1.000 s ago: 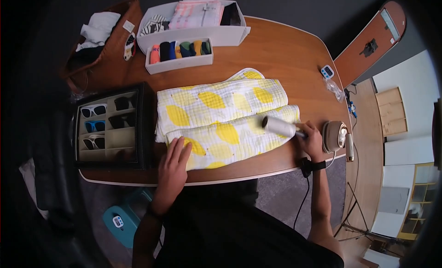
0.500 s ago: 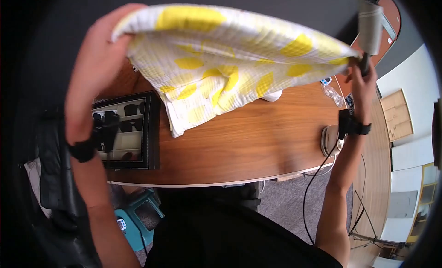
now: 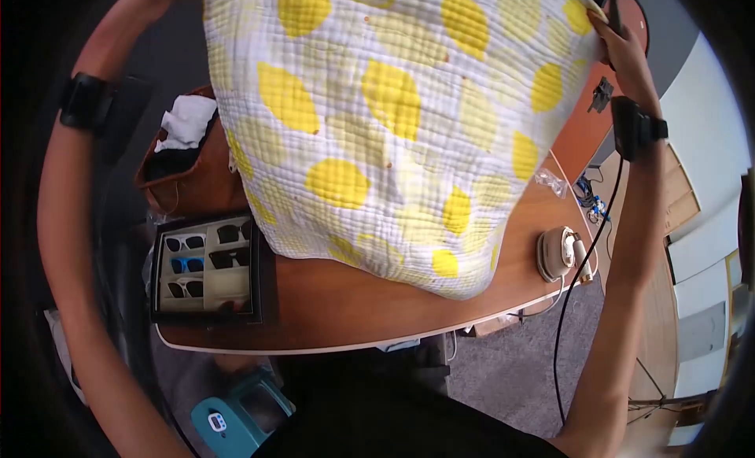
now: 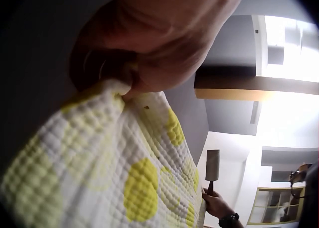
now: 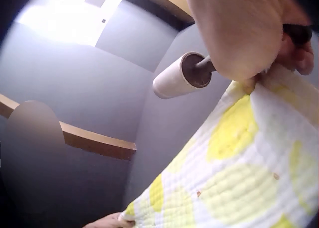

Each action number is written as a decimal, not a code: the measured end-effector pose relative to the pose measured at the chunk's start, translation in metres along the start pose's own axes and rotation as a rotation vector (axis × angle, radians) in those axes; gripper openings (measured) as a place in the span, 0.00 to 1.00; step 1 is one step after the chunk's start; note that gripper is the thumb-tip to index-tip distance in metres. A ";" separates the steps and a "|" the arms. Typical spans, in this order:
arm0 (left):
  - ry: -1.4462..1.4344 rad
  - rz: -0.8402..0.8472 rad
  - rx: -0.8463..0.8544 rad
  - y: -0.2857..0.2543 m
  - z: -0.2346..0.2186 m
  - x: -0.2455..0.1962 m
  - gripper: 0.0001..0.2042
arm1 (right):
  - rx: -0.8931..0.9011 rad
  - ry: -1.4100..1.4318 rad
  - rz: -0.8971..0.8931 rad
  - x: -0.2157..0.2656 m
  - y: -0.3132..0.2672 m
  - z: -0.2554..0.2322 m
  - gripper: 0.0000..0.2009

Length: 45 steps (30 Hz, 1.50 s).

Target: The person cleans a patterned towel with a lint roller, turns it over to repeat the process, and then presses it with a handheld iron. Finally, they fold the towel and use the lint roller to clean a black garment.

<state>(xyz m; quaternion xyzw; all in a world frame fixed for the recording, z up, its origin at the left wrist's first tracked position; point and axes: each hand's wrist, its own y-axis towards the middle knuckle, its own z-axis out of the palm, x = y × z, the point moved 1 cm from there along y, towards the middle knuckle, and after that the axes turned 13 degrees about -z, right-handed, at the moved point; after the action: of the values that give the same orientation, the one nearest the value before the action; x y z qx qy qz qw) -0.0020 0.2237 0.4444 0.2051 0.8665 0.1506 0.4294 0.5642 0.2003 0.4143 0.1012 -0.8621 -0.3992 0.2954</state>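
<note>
A white muslin cloth [image 3: 393, 104] with yellow lemon prints hangs spread between both raised hands, its lower edge over the wooden table [image 3: 354, 308]. My left hand [image 4: 164, 44] pinches one upper corner, bunching the fabric under the fingers; in the head view that hand is mostly cut off at the top edge. At the opposite corner, my right hand [image 3: 627, 53] pinches the cloth and also grips a lint roller by its dark handle. The white roll of the lint roller [image 5: 172, 81] points away from the cloth in the right wrist view.
On the table's left stands a black case [image 3: 266, 293] of sunglasses; behind it is a brown basket [image 3: 169, 194] with white fabric. A beige handheld appliance [image 3: 555, 252] sits at right, near a clear plastic bag [image 3: 554, 181]. A teal stool [image 3: 232, 430] stands below the table's front edge.
The cloth lay folded on the table, left hand resting on it and right hand holding the lint roller over it. Both hands have since lifted it by its corners, and it now hangs open.
</note>
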 end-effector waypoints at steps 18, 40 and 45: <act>0.278 0.207 0.002 -0.268 0.064 0.081 0.14 | -0.188 0.584 0.140 0.015 -0.293 0.010 0.15; -0.187 -0.746 -0.092 -0.393 0.250 0.182 0.20 | 0.085 -0.341 0.409 -0.005 -0.403 0.118 0.13; 0.363 -0.237 0.095 -0.404 0.238 0.173 0.32 | 0.221 -0.358 0.317 0.082 -0.437 0.129 0.13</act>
<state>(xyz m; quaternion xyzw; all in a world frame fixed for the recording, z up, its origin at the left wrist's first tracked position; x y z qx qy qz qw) 0.0038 -0.0242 0.0102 0.0915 0.9538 0.0926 0.2709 0.3948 -0.0410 0.0570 -0.0758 -0.9440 -0.2629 0.1844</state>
